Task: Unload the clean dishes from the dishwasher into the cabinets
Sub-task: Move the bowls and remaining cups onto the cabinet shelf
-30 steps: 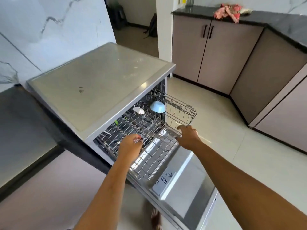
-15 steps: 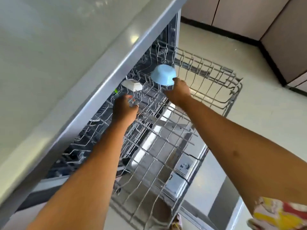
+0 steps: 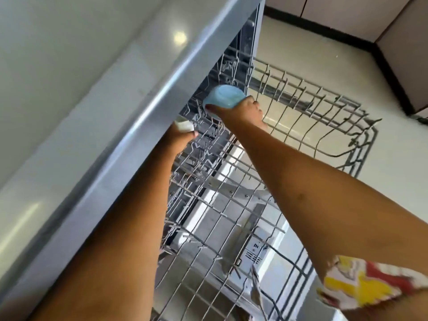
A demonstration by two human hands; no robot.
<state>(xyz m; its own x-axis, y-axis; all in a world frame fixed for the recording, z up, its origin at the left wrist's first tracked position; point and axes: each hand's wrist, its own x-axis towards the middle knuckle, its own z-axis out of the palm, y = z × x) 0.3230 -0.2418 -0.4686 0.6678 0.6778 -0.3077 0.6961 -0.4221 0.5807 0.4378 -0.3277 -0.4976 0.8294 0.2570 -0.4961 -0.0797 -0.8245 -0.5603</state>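
Observation:
The upper wire rack (image 3: 308, 126) is pulled out of the dishwasher (image 3: 129, 126). A small light-blue bowl (image 3: 224, 98) sits upside down at the rack's back. My right hand (image 3: 240, 114) grips this bowl from the near side, thumb along its rim. My left hand (image 3: 179, 140) reaches under the dishwasher's top edge and holds a small white dish (image 3: 184, 126); part of that hand and dish is hidden by the steel edge. The open dishwasher door (image 3: 234, 239) shows through the rack wires below.
The steel dishwasher top fills the left half. Beige lower cabinets (image 3: 347, 15) with a dark plinth line the far right across a pale tiled floor (image 3: 393, 193). The rack's right part holds nothing.
Both hands went deeper into the rack. My right hand closed around the blue bowl, and my left hand took hold of the white dish. The camera leaned closer.

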